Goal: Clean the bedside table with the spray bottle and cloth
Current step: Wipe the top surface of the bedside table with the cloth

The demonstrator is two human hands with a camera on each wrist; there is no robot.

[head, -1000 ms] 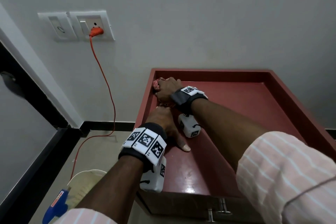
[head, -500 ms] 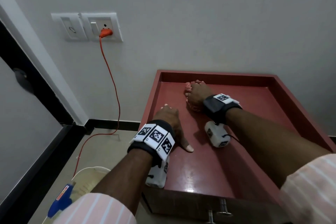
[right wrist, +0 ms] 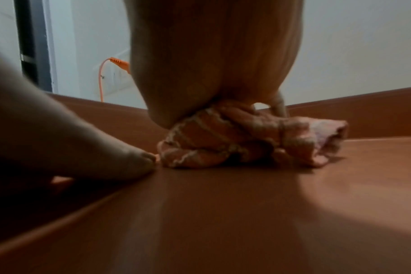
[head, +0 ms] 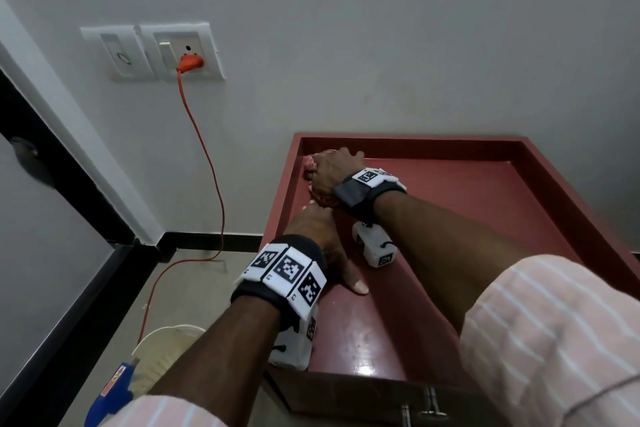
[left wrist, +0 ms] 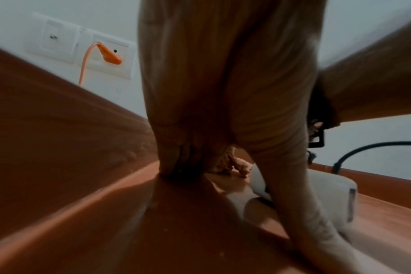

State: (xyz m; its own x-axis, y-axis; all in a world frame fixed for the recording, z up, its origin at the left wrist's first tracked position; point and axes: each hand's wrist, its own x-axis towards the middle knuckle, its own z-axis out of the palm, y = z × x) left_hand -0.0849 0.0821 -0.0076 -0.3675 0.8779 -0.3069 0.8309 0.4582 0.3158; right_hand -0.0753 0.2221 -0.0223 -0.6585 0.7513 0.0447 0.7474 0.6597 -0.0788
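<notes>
The red bedside table has a raised rim on three sides. My right hand is at its far left corner and grips a bunched pink striped cloth, pressing it onto the top. In the right wrist view the cloth lies crumpled under the right hand. My left hand rests flat on the table by the left rim, fingers straight and thumb spread, holding nothing. A blue spray bottle lies in a white basket on the floor at lower left.
An orange cable runs from a wall socket down to the floor left of the table. A dark door frame stands at the left. The table's back and right side meet the wall.
My right hand slid the cloth from nearer the middle of the back edge leftward into the far left corner. The left hand stayed flat in place.
</notes>
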